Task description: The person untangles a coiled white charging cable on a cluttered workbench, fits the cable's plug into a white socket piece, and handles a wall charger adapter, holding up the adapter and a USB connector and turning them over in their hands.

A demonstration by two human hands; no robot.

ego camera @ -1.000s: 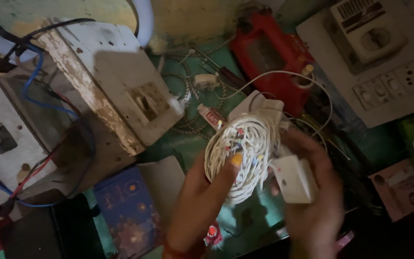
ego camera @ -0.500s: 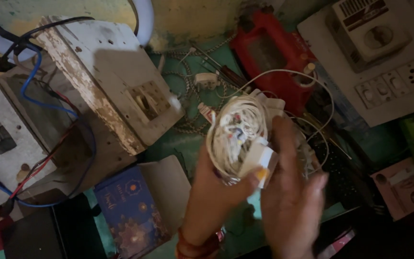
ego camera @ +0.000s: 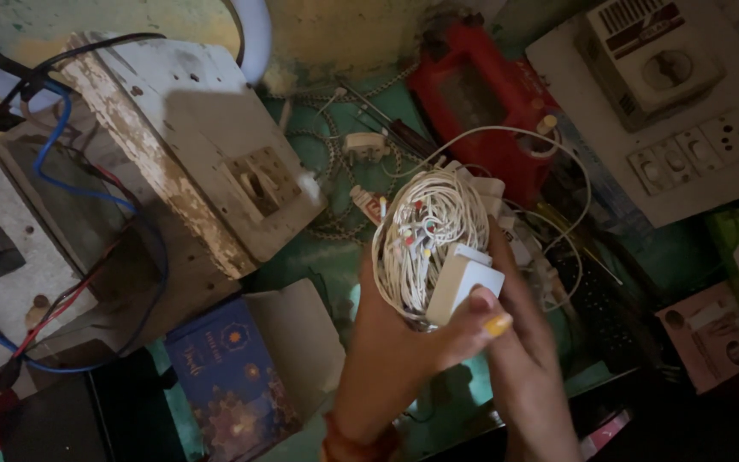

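Shifted thumbward, white plug box (ego camera: 464,284); both hands' grip clasps coiled light string (ego camera: 425,235).

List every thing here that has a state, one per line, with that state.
left hand: closed around the coil, thumb on the white box
right hand: cupped behind the coil
white wire coil: wound up, held in both hands
white box: pressed against the coil
blue booklet: lying flat, closed
white wall socket: nothing plugged in

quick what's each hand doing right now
Left hand: closed on the coiled bundle of white string-light wire, thumb on its small white plastic box.
Right hand: cupped behind the bundle, supporting it; grip cannot be told.
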